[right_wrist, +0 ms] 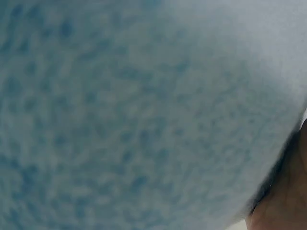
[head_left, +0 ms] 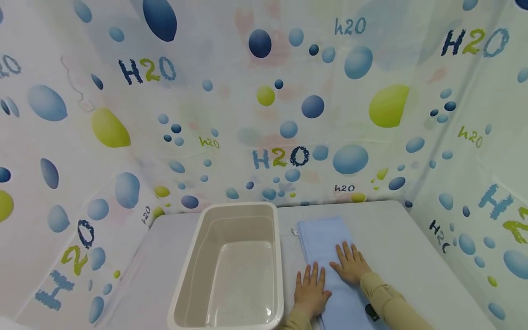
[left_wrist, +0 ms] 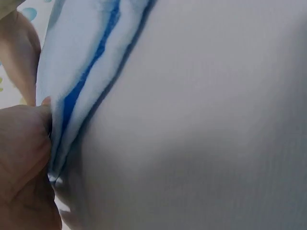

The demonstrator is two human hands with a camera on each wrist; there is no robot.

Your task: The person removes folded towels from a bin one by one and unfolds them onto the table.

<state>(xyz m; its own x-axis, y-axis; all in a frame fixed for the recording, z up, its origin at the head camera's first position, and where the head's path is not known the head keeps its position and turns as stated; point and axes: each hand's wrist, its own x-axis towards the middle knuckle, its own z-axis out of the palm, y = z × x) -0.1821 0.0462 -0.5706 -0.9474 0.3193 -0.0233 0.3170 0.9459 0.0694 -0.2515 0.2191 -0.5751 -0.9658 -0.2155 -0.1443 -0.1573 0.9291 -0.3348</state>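
A light blue towel (head_left: 323, 238), folded into a long strip, lies on the table to the right of the basin. My left hand (head_left: 310, 291) rests on its left edge with fingers stretched forward. Farther up the strip, my right hand (head_left: 351, 265) lies flat with spread fingers near the right edge. In the left wrist view, the towel (left_wrist: 72, 62) shows layered folds along its edge, beside my left hand (left_wrist: 24, 158). Blurred towel pile (right_wrist: 134, 115) fills most of the right wrist view, with part of my right hand (right_wrist: 280, 206) at the lower right corner.
A deep beige plastic basin (head_left: 275, 256) stands just left of the towel and my left hand. The white table (head_left: 396, 247) extends to the right. Patterned curtains (head_left: 222, 114) close off the back and both sides. A small white tag (head_left: 294, 231) sticks out at the towel's left edge.
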